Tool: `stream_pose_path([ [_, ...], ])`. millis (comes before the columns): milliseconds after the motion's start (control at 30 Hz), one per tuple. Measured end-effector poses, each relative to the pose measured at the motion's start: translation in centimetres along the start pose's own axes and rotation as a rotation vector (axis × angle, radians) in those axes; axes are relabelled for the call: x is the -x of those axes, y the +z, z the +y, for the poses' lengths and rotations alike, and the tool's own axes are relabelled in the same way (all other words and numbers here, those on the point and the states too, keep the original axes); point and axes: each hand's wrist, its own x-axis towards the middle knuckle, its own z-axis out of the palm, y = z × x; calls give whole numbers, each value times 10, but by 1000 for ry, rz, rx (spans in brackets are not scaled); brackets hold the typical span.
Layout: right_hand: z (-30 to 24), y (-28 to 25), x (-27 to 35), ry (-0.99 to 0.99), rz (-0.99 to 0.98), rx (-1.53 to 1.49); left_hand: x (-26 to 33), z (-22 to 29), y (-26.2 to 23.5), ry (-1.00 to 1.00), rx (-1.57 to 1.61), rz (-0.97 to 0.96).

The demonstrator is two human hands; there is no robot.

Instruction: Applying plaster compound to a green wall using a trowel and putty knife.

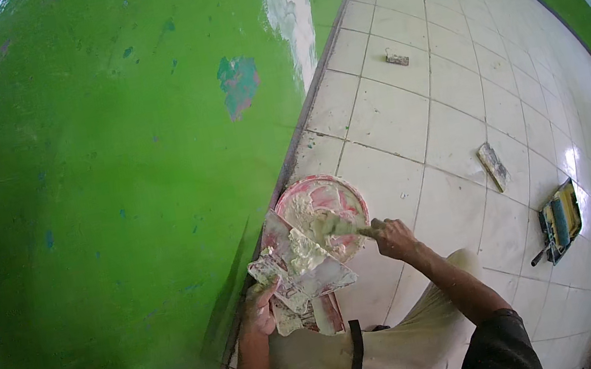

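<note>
White tiles (pixel 387 122) carry a round, red, paste-smeared basin (pixel 349 189); over it the right hand (pixel 396 239) grips a caked scraper (pixel 339 225), while the left hand (pixel 260 311) clasps a putty-laden plate (pixel 333 277), perhaps metal.

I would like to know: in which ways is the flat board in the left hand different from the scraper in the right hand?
The board is broad; the scraper is narrower. The board looks whitish-grey, while the scraper looks dull greenish. The board carries a thick heap of pale paste; the scraper bears no such heap. Both are hand-held and smeared with paste.
</note>
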Motion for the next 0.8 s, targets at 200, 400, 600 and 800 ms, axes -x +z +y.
stream_pose_path([
  [200,12,43,10,6,178,151,-2,4,18,-83,2,42],
  [400,-6,16,5,140,106,-40,3,4,13,-29,0,4],
  [600,-14,20,15,132,81,23,1,7,23,-17,17,-25],
  [800,35,-12,9,305,134,-571,-3,4,19,-66,-38,-43],
])
